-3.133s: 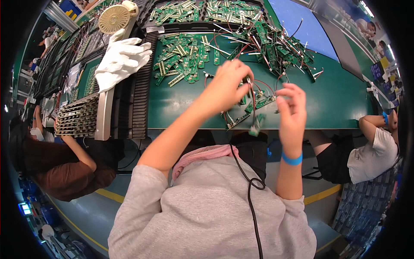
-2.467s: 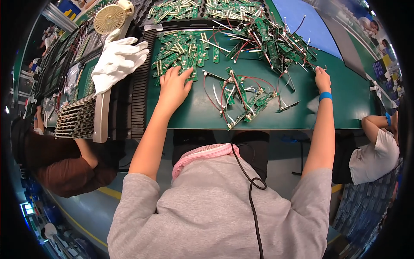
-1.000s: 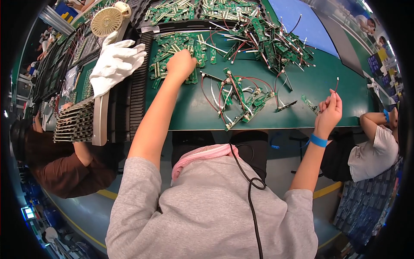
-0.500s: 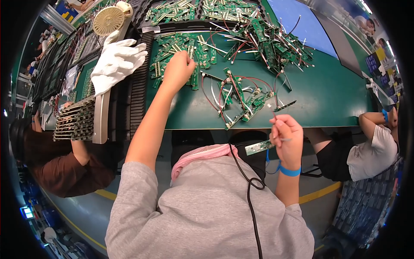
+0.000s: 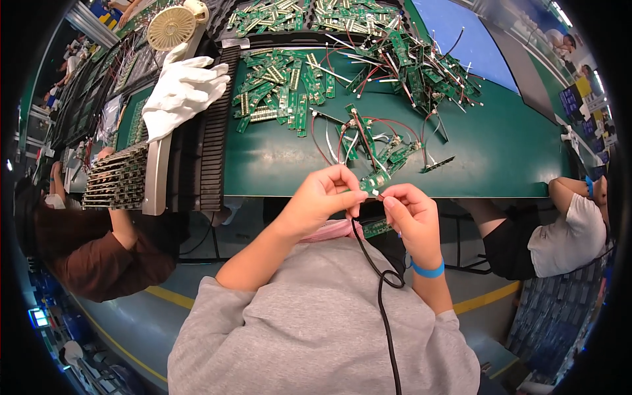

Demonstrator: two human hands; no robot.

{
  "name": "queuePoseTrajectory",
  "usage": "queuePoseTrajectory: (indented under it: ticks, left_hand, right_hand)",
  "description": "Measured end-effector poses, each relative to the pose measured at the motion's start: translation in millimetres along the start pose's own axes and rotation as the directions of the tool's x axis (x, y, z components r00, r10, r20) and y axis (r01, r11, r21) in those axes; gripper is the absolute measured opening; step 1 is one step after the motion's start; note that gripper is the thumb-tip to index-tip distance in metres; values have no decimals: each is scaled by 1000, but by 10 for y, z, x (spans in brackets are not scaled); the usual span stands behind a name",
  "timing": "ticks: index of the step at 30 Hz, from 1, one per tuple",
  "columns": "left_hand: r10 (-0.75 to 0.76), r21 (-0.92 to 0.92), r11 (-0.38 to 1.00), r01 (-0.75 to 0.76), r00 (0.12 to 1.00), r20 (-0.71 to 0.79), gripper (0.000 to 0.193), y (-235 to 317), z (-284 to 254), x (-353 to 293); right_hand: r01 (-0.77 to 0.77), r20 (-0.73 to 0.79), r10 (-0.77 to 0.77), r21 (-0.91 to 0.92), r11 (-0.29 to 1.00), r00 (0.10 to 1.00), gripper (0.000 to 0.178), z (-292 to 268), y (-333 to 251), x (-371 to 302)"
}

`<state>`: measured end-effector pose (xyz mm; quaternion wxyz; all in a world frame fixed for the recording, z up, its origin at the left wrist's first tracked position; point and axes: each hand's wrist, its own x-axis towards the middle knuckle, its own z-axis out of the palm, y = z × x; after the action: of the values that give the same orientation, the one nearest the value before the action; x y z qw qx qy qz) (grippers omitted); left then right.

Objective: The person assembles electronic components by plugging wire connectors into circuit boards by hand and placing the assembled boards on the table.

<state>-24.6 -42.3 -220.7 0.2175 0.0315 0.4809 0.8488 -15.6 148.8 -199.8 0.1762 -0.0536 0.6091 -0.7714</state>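
Observation:
My left hand [image 5: 328, 199] is pinched close in front of my waist, at the table's near edge. Its fingers hide most of what they hold. Opposite it, my right hand [image 5: 415, 214] pinches a thin cable with a small white plug [image 5: 376, 192], which points at the left fingertips. A narrow green circuit board [image 5: 377, 228] hangs below the right fingers, partly hidden. Just beyond both hands lies a loose group of wired circuit boards [image 5: 398, 153] with red, black and white cables. Farther left are bare circuit boards [image 5: 283, 99] in a spread heap.
A tall tangle of wired boards [image 5: 421, 69] stands at the back right, beside a blue sheet [image 5: 464, 43]. Black trays [image 5: 309, 36] of boards line the back. White gloves [image 5: 181, 92] and a fan [image 5: 171, 28] are at left. Co-workers sit on both sides.
My left hand has come back from the heap of bare boards to my waist. My right hand has moved left, bringing the plug and hanging board up to it.

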Motion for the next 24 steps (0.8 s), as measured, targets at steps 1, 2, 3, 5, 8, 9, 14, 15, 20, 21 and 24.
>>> queuePoseTrajectory:
  ticks: [1,2,3,5,8,9,14,15,20,21,24]
  left_hand:
    - [-1,2,1000,1,1000,3,13,11,37,-24]
    - [22,79,997,-19,999,-40,13,20,68,-42]
    - [49,155,987,-35,995,-83,14,19,101,-70]
    - [134,161,981,-113,983,-129,17,31,220,-109]
    - [257,213,952,-220,952,-168,27,-17,224,-129]
    - [179,240,961,-139,972,-152,28,1,228,-148]
    - [213,412,897,-161,974,-83,30,-66,226,-155]
    - [211,412,897,-160,974,-83,30,-92,222,-145]
    - [260,513,838,-187,963,-75,26,-35,280,-190]
    - [260,512,838,-187,963,-75,26,-38,274,-191]
    - [356,655,708,-265,934,-6,27,-55,249,-190]
  right_hand:
    - [2,-3,-2,1,1000,1000,16,11,-2,0]
    - [41,-32,-42,-38,998,999,16,34,-7,6]
    - [77,-58,-81,-78,994,995,15,51,-2,3]
    - [80,-66,-86,-86,993,994,15,64,4,-5]
    - [80,-75,-88,-104,991,993,14,76,8,-8]
    - [78,-88,-89,-116,990,992,14,77,12,-11]
    - [140,-115,-166,-203,969,979,11,84,80,21]
    - [138,-134,-171,-226,964,976,10,96,75,16]
    - [117,-125,-168,-337,934,978,11,66,129,11]
    - [126,-124,-179,-349,929,976,12,69,143,13]
    - [177,-87,-234,-421,889,968,13,53,130,24]
